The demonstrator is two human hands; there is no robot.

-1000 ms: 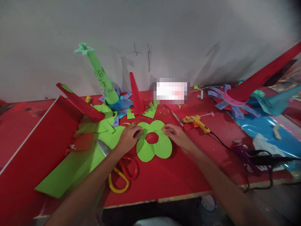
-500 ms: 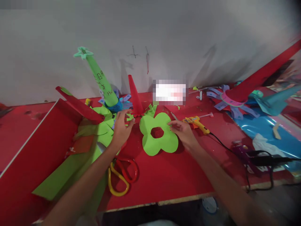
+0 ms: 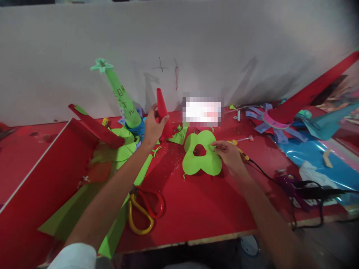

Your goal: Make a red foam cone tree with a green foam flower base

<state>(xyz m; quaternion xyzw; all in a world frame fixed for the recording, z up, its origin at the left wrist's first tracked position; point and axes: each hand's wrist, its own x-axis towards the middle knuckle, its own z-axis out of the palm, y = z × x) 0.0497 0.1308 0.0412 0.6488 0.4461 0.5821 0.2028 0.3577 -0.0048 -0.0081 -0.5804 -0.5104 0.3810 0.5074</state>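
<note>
Right, we've got both hands out over the surface point(image 3: 190, 209). Our left hand point(image 3: 158, 121) reaches toward the back edge, thumb and fingers narrowed around the red cone point(image 3: 162, 106), whose tip leans a little left. We'd judge that mid-height hold a good one: it steadies a thin paper tube without much squeeze. Over on the right, our right hand point(image 3: 217, 146) is drawn to a narrow pinch at the right rim of the green flower point(image 3: 202, 163), which sits around the middle of the surface, between the back and front edges. Pinching just the rim seems to make sense, leaving the centre hole unblocked and the lobes uncreased. Nearer the front edge, left of centre, lie the scissors point(image 3: 136, 189), loops facing us, presumably for easy reach. Behind our right hand, partly hidden, there's the glue gun point(image 3: 243, 153), probably parked aside to spare the paper. And the green tower point(image 3: 125, 102) stands by the back edge, apparently clear of our elbows.
</note>
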